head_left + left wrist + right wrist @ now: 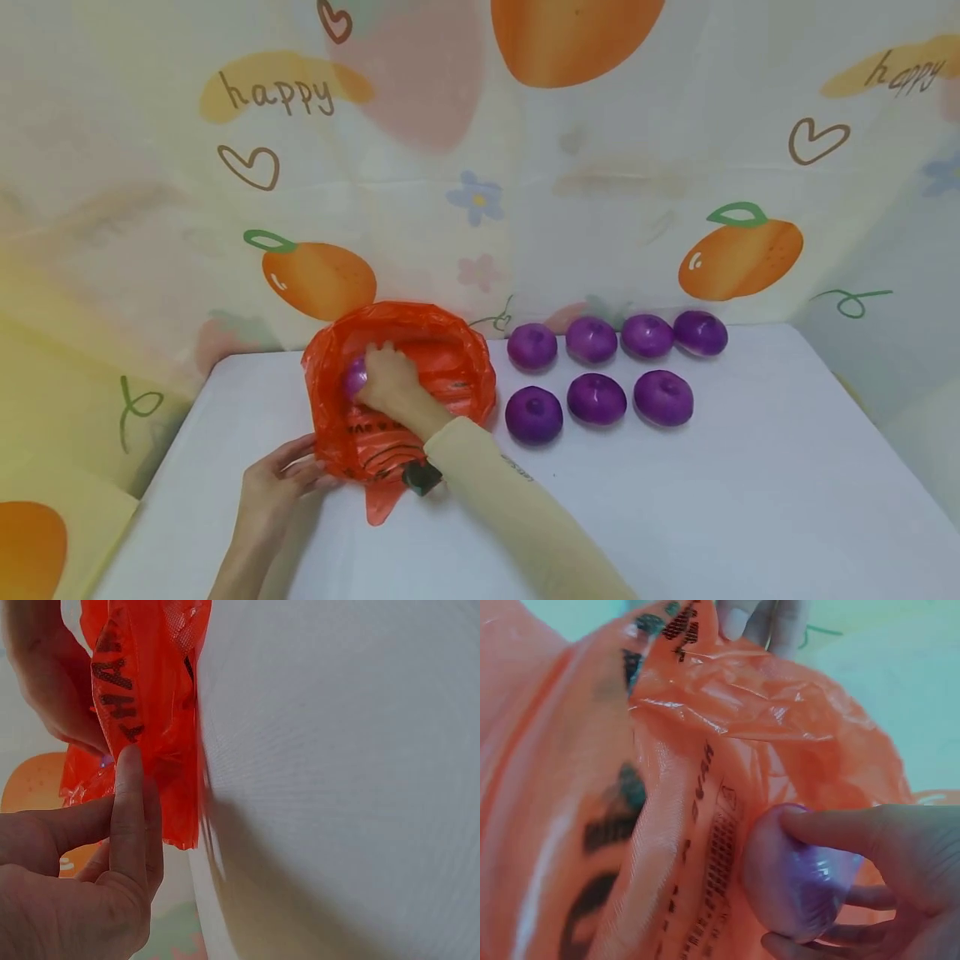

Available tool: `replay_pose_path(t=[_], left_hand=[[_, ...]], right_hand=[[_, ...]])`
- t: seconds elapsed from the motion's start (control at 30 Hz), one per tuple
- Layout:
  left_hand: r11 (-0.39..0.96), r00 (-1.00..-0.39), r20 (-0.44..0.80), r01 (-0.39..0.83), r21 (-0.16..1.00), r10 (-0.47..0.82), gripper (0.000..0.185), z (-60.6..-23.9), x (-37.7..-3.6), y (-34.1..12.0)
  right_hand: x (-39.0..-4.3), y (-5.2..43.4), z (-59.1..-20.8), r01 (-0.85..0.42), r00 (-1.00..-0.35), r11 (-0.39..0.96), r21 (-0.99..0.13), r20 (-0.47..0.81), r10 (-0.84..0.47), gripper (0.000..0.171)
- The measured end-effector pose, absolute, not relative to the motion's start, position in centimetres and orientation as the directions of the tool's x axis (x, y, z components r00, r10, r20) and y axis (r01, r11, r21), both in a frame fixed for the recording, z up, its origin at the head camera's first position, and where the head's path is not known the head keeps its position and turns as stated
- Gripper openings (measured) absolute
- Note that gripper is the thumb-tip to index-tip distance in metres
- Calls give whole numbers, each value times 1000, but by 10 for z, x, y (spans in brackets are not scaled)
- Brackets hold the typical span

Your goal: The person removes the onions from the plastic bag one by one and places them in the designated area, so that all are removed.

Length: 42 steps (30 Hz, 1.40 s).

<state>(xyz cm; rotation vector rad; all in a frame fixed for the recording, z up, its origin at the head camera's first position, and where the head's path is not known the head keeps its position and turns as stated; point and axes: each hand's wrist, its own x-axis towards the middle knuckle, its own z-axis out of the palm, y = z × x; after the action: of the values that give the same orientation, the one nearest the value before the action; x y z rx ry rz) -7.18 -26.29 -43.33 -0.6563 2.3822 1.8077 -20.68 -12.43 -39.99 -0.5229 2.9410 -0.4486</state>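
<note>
An orange plastic bag (442,367) with black print lies open on the white table (675,500). My right hand (386,379) reaches inside it and grips a purple onion (355,377); in the right wrist view the onion (791,881) sits between thumb and fingers (832,829) against the bag wall (667,825). My left hand (281,483) pinches the bag's near edge; the left wrist view shows my fingers (127,810) on the orange plastic (150,712). Several more purple onions (596,398) lie in two rows to the right of the bag.
A fruit-printed curtain (480,167) hangs behind and beside the table. The table's left edge (172,450) runs close to my left hand. A small dark wrist device (422,477) sits on my right sleeve.
</note>
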Motion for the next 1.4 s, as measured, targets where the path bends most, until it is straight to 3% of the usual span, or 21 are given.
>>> replay_pose_path(t=[0.4, 0.73, 1.13, 1.4], left_hand=[[218, -893, -334, -406, 887, -302, 50, -433, -70, -267], [196, -891, -340, -407, 892, -302, 51, -434, -71, -267], [222, -891, -339, -411, 884, -300, 51, -431, -71, -266], [219, -881, -361, -435, 874, -307, 53, -431, -70, -266]], right_hand=[[-180, -77, -366, -431, -880, 793, -431, 7, -474, 76], [-171, -10, -344, -476, -859, 681, -557, 130, -495, 77], [-173, 95, -328, -441, -895, 641, -628, 251, -370, 77], [-172, 165, -336, -334, -943, 680, -653, 240, -232, 79]])
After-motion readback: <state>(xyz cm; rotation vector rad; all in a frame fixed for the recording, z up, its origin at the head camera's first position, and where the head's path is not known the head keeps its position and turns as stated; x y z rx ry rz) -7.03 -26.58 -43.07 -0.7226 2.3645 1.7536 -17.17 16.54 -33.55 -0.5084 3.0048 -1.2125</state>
